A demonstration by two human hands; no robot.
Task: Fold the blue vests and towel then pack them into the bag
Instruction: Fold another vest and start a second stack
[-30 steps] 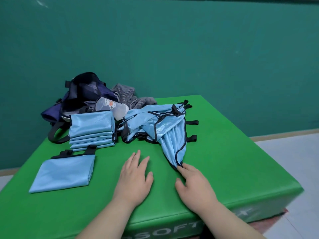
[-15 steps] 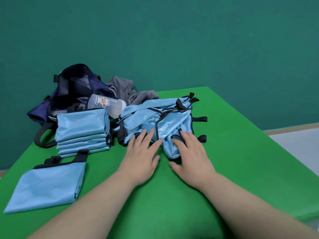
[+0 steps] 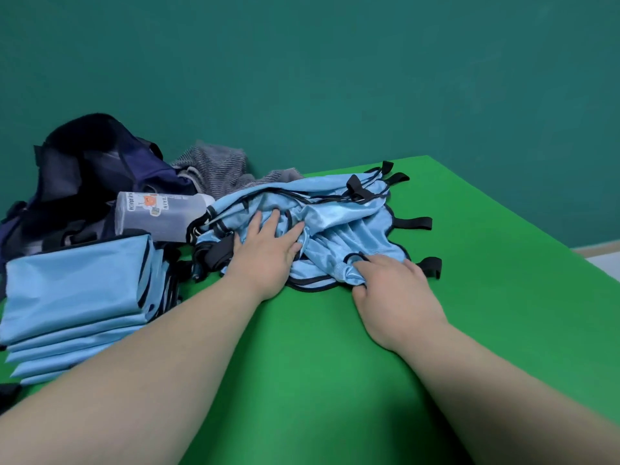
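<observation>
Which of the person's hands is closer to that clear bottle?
Left. The left hand rests on the unfolded vests just right of the bottle; the right hand grips their near edge, farther right.

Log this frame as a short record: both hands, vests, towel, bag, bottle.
left hand: rests flat on the unfolded vests, fingers straight
right hand: grips the pile's near edge, fingers curled into the fabric
folded vests: stacked at left on the green mat
towel: grey striped, crumpled behind the pile
bag: dark, far left, behind the stack
bottle: lying on its side between bag and pile
</observation>
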